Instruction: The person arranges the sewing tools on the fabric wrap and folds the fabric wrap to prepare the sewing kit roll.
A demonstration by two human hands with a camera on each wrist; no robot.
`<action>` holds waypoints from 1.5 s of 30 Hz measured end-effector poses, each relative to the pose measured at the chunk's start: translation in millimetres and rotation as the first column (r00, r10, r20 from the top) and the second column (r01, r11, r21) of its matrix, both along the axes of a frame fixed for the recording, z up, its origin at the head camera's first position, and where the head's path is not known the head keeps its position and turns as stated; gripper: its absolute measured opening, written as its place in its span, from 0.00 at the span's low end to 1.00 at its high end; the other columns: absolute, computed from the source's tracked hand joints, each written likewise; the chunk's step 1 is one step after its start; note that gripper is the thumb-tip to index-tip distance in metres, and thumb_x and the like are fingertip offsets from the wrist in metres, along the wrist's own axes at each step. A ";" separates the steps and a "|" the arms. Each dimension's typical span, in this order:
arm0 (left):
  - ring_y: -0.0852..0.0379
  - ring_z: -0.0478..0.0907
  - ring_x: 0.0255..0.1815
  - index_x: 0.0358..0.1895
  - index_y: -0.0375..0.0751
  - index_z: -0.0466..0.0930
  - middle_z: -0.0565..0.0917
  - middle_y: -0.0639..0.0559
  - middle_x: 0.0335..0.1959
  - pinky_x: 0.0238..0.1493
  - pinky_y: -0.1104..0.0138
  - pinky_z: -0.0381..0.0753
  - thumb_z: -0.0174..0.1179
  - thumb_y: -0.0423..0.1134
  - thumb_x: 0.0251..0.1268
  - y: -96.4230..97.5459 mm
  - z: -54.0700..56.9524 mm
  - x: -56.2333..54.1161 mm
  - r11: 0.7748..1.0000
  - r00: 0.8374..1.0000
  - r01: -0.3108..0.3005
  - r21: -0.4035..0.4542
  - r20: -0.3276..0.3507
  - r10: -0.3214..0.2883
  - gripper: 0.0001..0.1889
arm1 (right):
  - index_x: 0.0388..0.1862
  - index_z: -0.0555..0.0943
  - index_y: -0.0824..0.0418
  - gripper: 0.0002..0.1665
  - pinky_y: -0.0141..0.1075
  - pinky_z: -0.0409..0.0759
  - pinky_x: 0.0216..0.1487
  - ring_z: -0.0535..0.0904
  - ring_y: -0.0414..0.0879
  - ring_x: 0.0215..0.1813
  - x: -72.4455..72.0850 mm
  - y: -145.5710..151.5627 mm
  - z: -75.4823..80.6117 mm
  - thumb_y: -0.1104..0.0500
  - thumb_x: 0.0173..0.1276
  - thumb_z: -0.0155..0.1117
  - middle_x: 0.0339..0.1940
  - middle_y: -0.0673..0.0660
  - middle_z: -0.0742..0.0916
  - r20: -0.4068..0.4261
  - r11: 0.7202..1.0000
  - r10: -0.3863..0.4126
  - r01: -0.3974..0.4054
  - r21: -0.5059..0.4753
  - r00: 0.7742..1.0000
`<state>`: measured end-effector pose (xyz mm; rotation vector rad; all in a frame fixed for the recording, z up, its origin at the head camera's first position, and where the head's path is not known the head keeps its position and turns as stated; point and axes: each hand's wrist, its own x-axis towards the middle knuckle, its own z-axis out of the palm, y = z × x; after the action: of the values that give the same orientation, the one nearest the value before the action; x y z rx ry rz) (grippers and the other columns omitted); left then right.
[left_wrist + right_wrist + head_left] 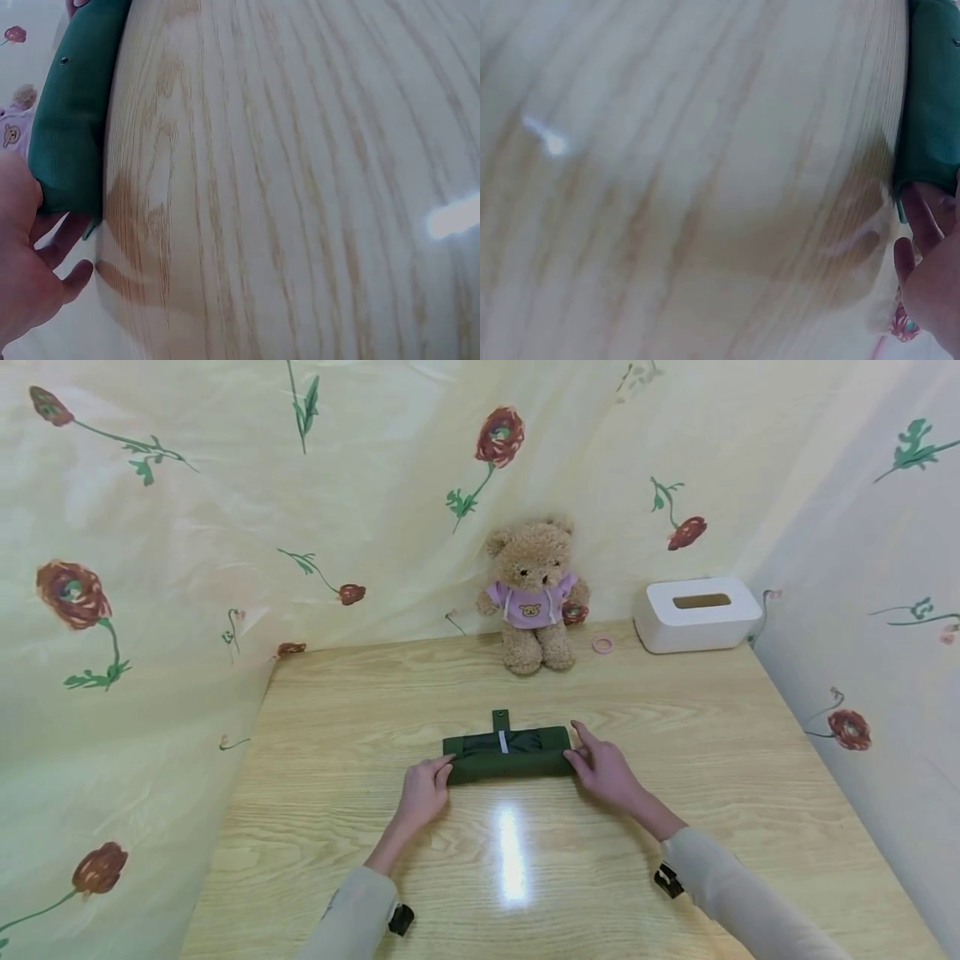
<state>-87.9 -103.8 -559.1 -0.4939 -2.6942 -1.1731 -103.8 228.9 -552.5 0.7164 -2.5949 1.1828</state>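
Observation:
A dark green folded fabric pouch (510,767) lies crosswise on the table, with a snap strap (501,720) sticking out from its far side and a small white tag (503,742) on its darker inner part. At its left end my left hand (423,789) grips the folded edge between thumb and fingers. My right hand (609,770) pinches the opposite end, its index finger raised off the cloth. The left wrist view shows a metal snap (64,61) on the near side. In the right wrist view, fingers (921,217) reach under the pouch's end (930,150).
A teddy bear (531,597) in a purple hoodie sits against the flowered wall covering, beyond the pouch. To its right are a pink ring (602,645) and a white tissue box (697,622). The wood-grain table (345,710) meets covered walls at back, left and right.

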 end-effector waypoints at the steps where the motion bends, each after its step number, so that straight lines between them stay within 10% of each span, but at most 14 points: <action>1: 0.43 0.82 0.31 0.55 0.26 0.82 0.85 0.34 0.37 0.38 0.53 0.81 0.56 0.25 0.70 0.5 1.8 -0.5 1.000 1.000 -0.003 -0.012 0.013 0.003 0.14 | 0.66 0.65 0.84 0.31 0.31 0.58 0.19 0.54 0.28 0.15 -0.5 -0.4 1.2 0.71 0.69 0.63 0.13 0.40 0.71 0.008 1.000 -0.001 0.001 -0.002 1.000; 6: 0.42 0.79 0.37 0.62 0.32 0.79 0.85 0.39 0.33 0.50 0.47 0.76 0.59 0.28 0.70 7.3 13.6 -0.9 0.973 0.998 -0.030 -0.229 -0.058 0.017 0.18 | 0.66 0.65 0.83 0.31 0.31 0.55 0.17 0.51 0.28 0.13 -3.3 -2.0 5.8 0.69 0.70 0.62 0.10 0.40 0.69 0.060 1.000 -0.020 0.021 -0.003 0.998; 12: 0.40 0.72 0.62 0.63 0.38 0.79 0.79 0.40 0.59 0.65 0.37 0.59 0.64 0.33 0.66 23.1 23.7 2.5 0.876 0.968 -0.061 -0.479 -0.242 -0.066 0.22 | 0.69 0.62 0.82 0.32 0.31 0.55 0.17 0.52 0.31 0.12 -7.9 -2.2 7.8 0.67 0.73 0.60 0.09 0.41 0.68 0.163 0.999 -0.024 0.020 0.028 0.986; 18: 0.46 0.79 0.56 0.60 0.38 0.81 0.83 0.44 0.55 0.61 0.50 0.72 0.65 0.34 0.67 38.8 16.4 0.9 0.880 0.930 0.056 -0.472 -0.296 -0.218 0.19 | 0.70 0.61 0.81 0.32 0.31 0.54 0.17 0.51 0.31 0.11 -10.3 -4.6 9.8 0.66 0.75 0.58 0.09 0.42 0.66 0.217 1.000 -0.017 0.011 0.028 0.976; 37: 0.47 0.84 0.37 0.52 0.36 0.86 0.87 0.43 0.39 0.45 0.55 0.81 0.65 0.32 0.67 43.7 22.9 -32.5 0.919 0.956 0.157 -0.361 -0.178 -0.233 0.12 | 0.69 0.60 0.84 0.33 0.31 0.55 0.18 0.51 0.33 0.12 -16.5 -4.2 11.2 0.65 0.75 0.59 0.09 0.43 0.63 0.281 0.997 -0.072 0.067 0.028 0.957; 42: 0.48 0.82 0.36 0.54 0.39 0.86 0.87 0.44 0.38 0.45 0.56 0.80 0.64 0.32 0.68 47.3 27.0 -37.1 0.907 0.963 0.150 -0.394 -0.148 -0.224 0.13 | 0.68 0.62 0.84 0.32 0.34 0.59 0.16 0.58 0.38 0.11 -17.3 -8.4 9.9 0.66 0.73 0.60 0.09 0.48 0.68 0.188 0.988 -0.138 0.122 0.091 0.972; 45: 0.49 0.82 0.36 0.52 0.39 0.86 0.87 0.46 0.36 0.43 0.57 0.80 0.64 0.32 0.68 48.8 28.7 -39.3 0.895 0.964 0.145 -0.421 -0.145 -0.225 0.12 | 0.65 0.69 0.80 0.30 0.41 0.70 0.21 0.72 0.49 0.18 -14.8 -14.9 7.6 0.64 0.71 0.63 0.17 0.56 0.78 -0.023 0.950 -0.198 0.197 0.241 0.980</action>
<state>-127.1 -55.0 -530.4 -0.8916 -2.7648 -0.5487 -118.6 214.0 -544.8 0.4808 -2.7651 0.8182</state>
